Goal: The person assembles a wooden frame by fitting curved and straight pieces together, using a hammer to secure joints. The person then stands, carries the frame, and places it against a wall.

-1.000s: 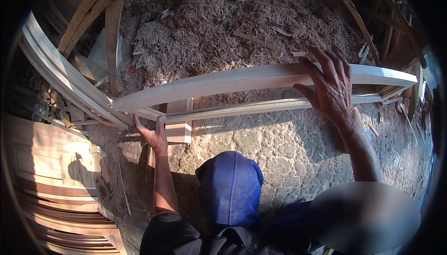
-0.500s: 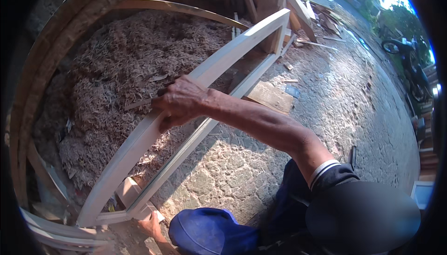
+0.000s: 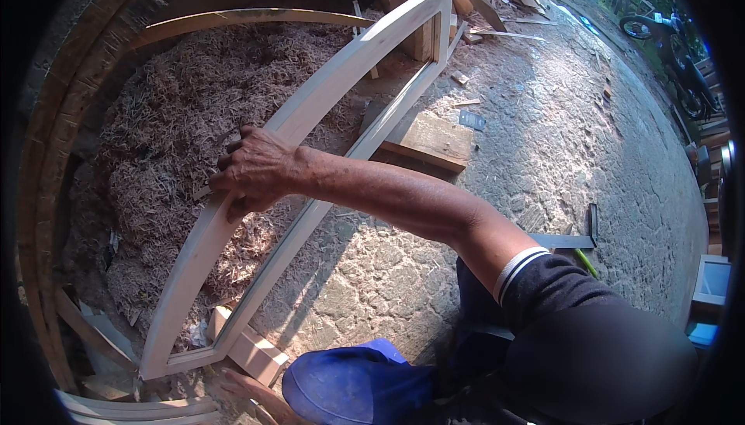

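Note:
A pale wooden frame point(image 3: 314, 107), with one bowed side and one straight rail, stands tilted from the lower left to the upper middle. My right hand point(image 3: 260, 165) is closed over its bowed side near the middle, fingers wrapped over the outer edge. At the lower left, close to the frame's bottom corner, is my left hand point(image 3: 247, 390); its fingers are smeared and partly hidden. A short wooden block point(image 3: 252, 355) lies under the frame's lower end. Beneath the straight rail farther up sits a thicker wooden block point(image 3: 434, 139).
A big heap of wood shavings point(image 3: 178, 122) lies behind the frame. Large curved timbers point(image 3: 58, 138) stand at the left, and a curved strip point(image 3: 256, 16) crosses the back. On the rough ground at the right is a metal square point(image 3: 565, 241). A motorbike point(image 3: 675, 60) stands farther off.
In the picture, the frame's upper end and my right hand have shifted left. My left hand has come away from the lower corner, and the short block there shows more fully.

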Demonstrator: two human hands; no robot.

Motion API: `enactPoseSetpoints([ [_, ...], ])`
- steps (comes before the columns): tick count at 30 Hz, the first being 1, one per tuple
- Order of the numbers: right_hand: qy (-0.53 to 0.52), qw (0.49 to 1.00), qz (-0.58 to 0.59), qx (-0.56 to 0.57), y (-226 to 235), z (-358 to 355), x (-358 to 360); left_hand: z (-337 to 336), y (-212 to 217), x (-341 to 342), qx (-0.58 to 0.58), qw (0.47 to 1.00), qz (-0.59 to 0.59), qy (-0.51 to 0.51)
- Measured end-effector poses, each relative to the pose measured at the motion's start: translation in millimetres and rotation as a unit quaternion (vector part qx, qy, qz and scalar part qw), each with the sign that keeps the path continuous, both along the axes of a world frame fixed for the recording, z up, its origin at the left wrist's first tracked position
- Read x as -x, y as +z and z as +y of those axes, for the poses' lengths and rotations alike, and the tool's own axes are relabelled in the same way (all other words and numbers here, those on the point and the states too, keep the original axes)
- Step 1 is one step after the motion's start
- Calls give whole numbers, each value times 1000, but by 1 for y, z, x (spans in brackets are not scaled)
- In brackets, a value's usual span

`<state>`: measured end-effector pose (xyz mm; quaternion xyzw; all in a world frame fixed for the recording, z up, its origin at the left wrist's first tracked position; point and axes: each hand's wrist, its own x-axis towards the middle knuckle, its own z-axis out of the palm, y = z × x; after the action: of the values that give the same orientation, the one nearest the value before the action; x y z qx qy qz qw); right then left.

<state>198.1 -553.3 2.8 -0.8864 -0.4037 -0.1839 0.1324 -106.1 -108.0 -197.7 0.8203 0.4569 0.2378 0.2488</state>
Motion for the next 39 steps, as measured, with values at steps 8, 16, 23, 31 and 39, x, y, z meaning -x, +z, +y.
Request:
enactPoseSetpoints([
  [8, -25, 998, -42, -39, -8, -26, -12, 75, 109, -72, 146, 906, -396, -39],
  [16, -32, 997, -65, -19, -3, -23, -8, 115, 142, -127, 216, 897, -384, -38],
  [23, -10, 997, -64, -34, -4, -24, -8, 117, 121, -116, 234, 882, -408, -36],
  [31, -19, 998, -61, -23, -4, -23, -10, 132, 109, -97, 57, 877, -425, -217],
  [39, -36, 998, -42, -26, -13, -26, -15, 150, 43, -36, 280, 931, -190, -139],
])
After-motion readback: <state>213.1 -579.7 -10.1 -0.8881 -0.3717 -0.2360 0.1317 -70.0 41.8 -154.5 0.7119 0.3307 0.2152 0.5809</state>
